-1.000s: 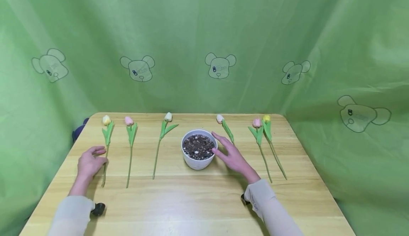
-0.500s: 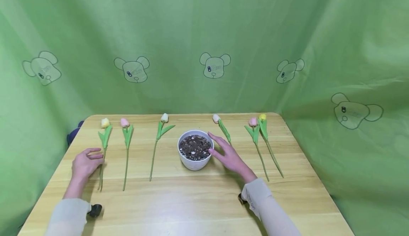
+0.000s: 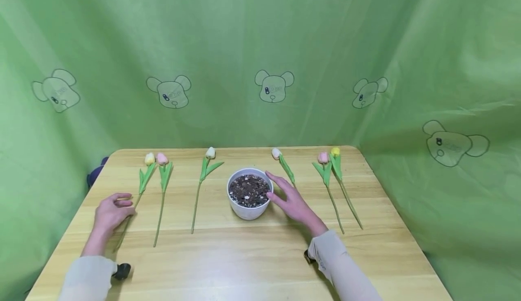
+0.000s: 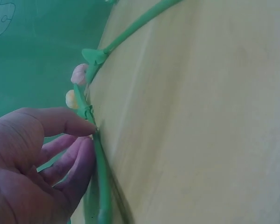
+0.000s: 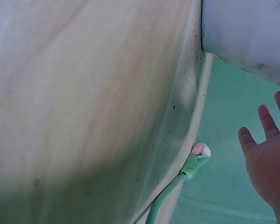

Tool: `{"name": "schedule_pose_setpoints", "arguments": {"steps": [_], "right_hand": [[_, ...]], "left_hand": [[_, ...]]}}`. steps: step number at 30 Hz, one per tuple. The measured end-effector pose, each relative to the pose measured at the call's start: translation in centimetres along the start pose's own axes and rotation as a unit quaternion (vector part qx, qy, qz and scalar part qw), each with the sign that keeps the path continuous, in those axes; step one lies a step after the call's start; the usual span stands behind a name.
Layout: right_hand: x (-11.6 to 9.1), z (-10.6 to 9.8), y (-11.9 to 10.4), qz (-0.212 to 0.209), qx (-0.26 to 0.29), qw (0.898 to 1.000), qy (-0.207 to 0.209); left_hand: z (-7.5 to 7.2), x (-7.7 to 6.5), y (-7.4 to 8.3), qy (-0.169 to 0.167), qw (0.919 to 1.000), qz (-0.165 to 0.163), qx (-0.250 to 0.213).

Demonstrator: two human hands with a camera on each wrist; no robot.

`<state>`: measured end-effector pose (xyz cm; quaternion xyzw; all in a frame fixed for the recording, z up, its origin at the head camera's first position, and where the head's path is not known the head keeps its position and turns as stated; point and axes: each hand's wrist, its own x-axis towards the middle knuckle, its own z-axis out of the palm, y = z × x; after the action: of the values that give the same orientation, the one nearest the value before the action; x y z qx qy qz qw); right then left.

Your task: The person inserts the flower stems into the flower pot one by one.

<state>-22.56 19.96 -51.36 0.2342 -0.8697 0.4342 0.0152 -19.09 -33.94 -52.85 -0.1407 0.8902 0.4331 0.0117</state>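
At the left of the table, my left hand [image 3: 111, 213] pinches the stem of a pale yellow tulip [image 3: 149, 158] between thumb and finger. The left wrist view shows the fingertips on its green stem [image 4: 101, 158], low over the wood. Its bloom leans against or beside a pink tulip [image 3: 162, 158]. A white pot [image 3: 249, 212] filled with dark soil [image 3: 249, 190] stands mid-table. My right hand [image 3: 294, 204] is at the pot's right side, thumb and forefinger spread at the rim; in the right wrist view its other fingers [image 5: 267, 120] are extended.
A white tulip [image 3: 210, 153] lies left of the pot. On the right lie another pale tulip [image 3: 276, 153], partly behind the right hand, a pink tulip [image 3: 323, 157] and a yellow tulip [image 3: 335, 151]. Green curtain [image 3: 228, 111] surrounds the wooden table [image 3: 228, 265].
The pale yellow tulip has swung in my left hand, its bloom going right towards the pink one and its stem end going left. The right hand stays at the pot.
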Motion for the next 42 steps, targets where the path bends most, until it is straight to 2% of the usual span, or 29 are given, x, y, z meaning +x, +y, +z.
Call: {"name": "schedule_pose_setpoints", "arguments": {"steps": [6,11,19,25,29,34,42], "right_hand": [[0.0,0.2,0.2,-0.007,0.003,1.0,0.005],[0.0,0.2,0.2,-0.006,0.005,1.0,0.008],[0.1,0.2,0.2,-0.007,0.006,1.0,0.007],[0.1,0.3,0.3,-0.007,0.007,1.0,0.006],[0.1,0.3,0.4,-0.008,0.006,1.0,0.008],[0.1,0.3,0.5,-0.012,0.009,1.0,0.008],[0.1,0.4,0.5,-0.012,0.008,1.0,0.008]], "left_hand": [[0.4,0.0,-0.2,0.009,0.9998,0.01,0.012],[0.3,0.1,-0.1,0.005,1.0,0.0,-0.004],[0.0,0.0,0.2,-0.05,0.9961,-0.028,-0.068],[-0.2,-0.2,0.6,-0.077,0.9926,-0.015,-0.093],[-0.1,-0.3,0.7,-0.103,0.9873,-0.009,-0.121],[0.1,-0.5,0.6,-0.134,0.9801,-0.019,-0.145],[0.3,-0.8,0.9,-0.206,0.9615,0.005,-0.182]]}}
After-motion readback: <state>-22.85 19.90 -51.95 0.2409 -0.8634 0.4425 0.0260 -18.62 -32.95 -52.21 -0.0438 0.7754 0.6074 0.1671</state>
